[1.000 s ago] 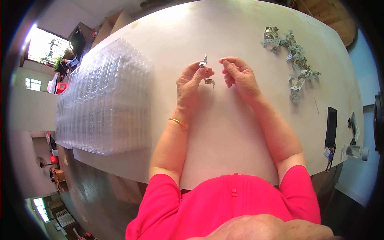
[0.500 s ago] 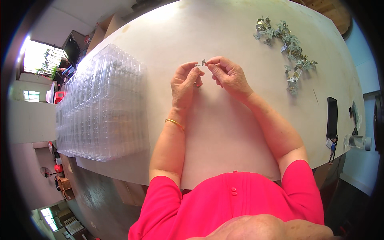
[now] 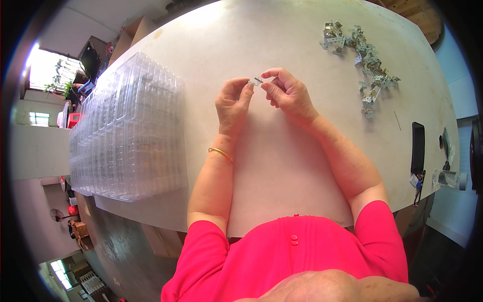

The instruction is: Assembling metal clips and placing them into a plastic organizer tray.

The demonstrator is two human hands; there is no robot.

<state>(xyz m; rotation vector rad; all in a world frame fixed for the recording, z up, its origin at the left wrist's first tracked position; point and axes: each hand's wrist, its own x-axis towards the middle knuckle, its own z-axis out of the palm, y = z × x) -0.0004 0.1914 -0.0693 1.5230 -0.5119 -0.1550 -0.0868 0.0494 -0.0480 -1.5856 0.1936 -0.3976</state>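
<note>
A small silvery metal bracket [image 3: 256,82] is pinched between the thumb and fingers of my left hand [image 3: 233,104], above the middle of the table. Close on its right is my right hand [image 3: 290,96], with thumb and forefinger parted around the bracket's end and the other fingers curled. The right thumb tip is at or near the metal; I cannot tell whether it touches. Loose metal brackets [image 3: 371,63] of the same silvery and brassy look lie in a long heap at the far right.
Stacked clear plastic trays [image 3: 133,131] stand on the pale table [image 3: 282,171] at the left. Toward the right edge are a thin metal pin [image 3: 397,121], a black phone-like slab [image 3: 417,148], keys [image 3: 417,181] and a clear bottle [image 3: 447,178].
My right thumb and forefinger have parted from their pinch on the metal piece. The bracket has turned slightly in my left hand, whose lower fingers have curled in.
</note>
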